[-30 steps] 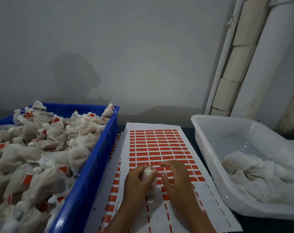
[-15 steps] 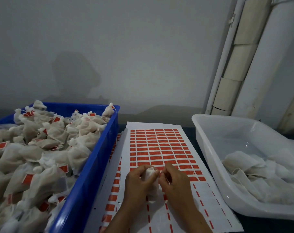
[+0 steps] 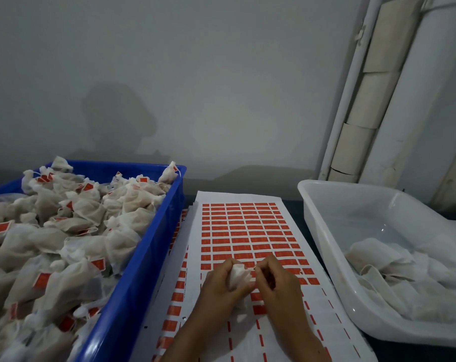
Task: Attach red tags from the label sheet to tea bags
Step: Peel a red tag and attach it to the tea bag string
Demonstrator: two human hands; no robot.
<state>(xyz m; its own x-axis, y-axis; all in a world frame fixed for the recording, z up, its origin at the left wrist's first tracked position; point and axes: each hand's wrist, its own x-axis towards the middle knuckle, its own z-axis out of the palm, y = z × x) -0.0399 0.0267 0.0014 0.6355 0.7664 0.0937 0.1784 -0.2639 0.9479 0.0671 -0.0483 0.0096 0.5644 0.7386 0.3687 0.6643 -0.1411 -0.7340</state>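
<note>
Blue crate (image 3: 143, 270) ran off the left and bottom edges; its near end went unseen. White tub (image 3: 323, 231) was cut by the right edge. Label sheet (image 3: 247, 231) was partly covered by both hands, its near end cropped. Tea bag (image 3: 238, 276) lay mostly hidden inside the left hand (image 3: 219, 286). Whatever the right hand (image 3: 276, 280) pinched was too small to tell. Print on the red tags (image 3: 243, 240) was illegible.

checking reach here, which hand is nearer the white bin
Right. The right hand is over the label sheet, on the side toward the white bin; the left hand, gripping the tea bag, lies farther from it.
</note>
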